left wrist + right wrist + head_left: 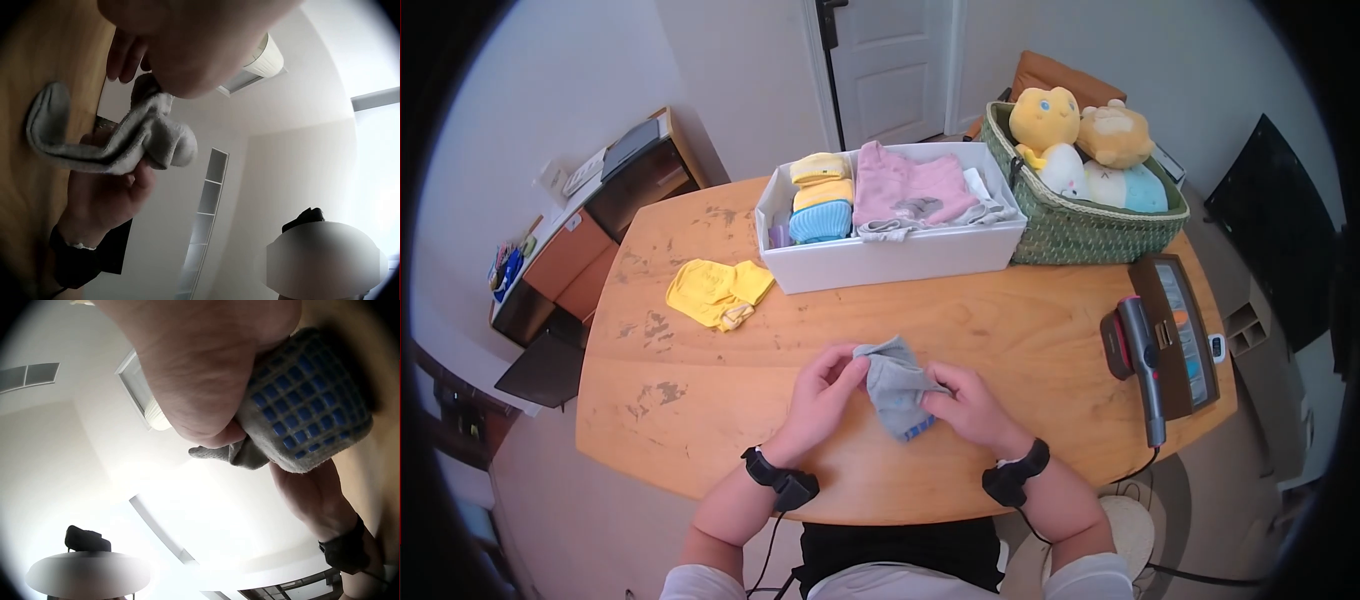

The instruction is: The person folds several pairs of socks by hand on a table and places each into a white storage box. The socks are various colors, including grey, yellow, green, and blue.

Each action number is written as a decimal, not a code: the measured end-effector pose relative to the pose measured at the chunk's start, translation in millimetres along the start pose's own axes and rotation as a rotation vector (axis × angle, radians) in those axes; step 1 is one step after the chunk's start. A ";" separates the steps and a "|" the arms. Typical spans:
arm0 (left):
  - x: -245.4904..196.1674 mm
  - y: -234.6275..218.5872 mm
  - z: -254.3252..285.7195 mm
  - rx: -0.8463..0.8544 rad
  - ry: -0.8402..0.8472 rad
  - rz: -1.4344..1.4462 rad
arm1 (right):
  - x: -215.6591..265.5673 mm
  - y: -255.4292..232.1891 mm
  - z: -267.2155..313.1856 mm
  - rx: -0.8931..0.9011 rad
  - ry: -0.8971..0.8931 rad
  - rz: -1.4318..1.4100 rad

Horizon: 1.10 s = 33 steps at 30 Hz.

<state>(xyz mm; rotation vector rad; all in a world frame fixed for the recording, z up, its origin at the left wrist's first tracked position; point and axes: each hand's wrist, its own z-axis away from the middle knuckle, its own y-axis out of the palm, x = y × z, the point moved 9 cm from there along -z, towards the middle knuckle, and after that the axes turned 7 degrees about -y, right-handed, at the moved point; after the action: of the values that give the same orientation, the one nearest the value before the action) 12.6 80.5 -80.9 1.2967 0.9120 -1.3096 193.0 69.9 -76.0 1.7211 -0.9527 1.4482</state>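
Both hands hold a grey sock (897, 385) above the near middle of the table. My left hand (825, 390) pinches its upper left edge between thumb and fingers. At its right side my right hand (970, 405) grips the fabric, thumb on the near face. A sole (306, 406) with raised blue squares shows in the right wrist view. The grey cloth (134, 137) looks bunched in the left wrist view, one end curling toward the tabletop. Left of the hands lies a loose yellow garment (715, 290).
A white box (890, 262) holds folded yellow and blue clothes and a pink garment (910, 185). Beside it stands a green basket (1090, 235) of plush toys. At the right lie a dark grey corded tool (1142, 370) and a brown case (1175, 335) on the wooden table (700, 400).
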 end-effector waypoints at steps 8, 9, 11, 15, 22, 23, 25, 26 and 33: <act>8.6 -7.3 -9.3 0.095 -0.117 0.484 | 3.0 7.3 3.2 -0.081 0.113 -0.255; 0.5 -5.5 -6.8 0.106 -0.129 0.606 | 3.3 9.1 3.1 -0.058 0.109 -0.291; -1.0 -8.0 -5.0 0.115 -0.137 0.728 | 1.1 9.7 3.3 -0.032 0.106 -0.327; 16.1 -8.7 -12.3 0.283 -0.106 0.788 | -8.9 17.8 7.9 0.068 0.160 -0.249; 7.0 -8.9 -9.9 0.052 -0.227 0.910 | -10.7 6.5 3.2 -0.075 0.113 -0.241; 12.7 -12.0 -10.8 0.054 -0.231 0.907 | -6.5 6.4 3.3 -0.079 0.112 -0.244; 30.3 -15.6 -15.0 0.140 -0.281 0.911 | 0.9 16.0 4.4 0.028 0.146 -0.158; 32.3 -17.1 -16.0 0.141 -0.286 0.908 | -3.5 17.1 4.8 0.024 0.146 -0.161; 30.2 -22.3 -26.1 -0.102 -0.210 0.341 | -9.8 -3.7 1.6 -0.212 0.104 -0.285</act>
<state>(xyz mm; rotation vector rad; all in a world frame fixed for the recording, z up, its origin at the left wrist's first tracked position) -0.4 105.3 -117.2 1.1516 0.5740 -1.0921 195.9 71.4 -86.1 1.5398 -0.7420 1.1935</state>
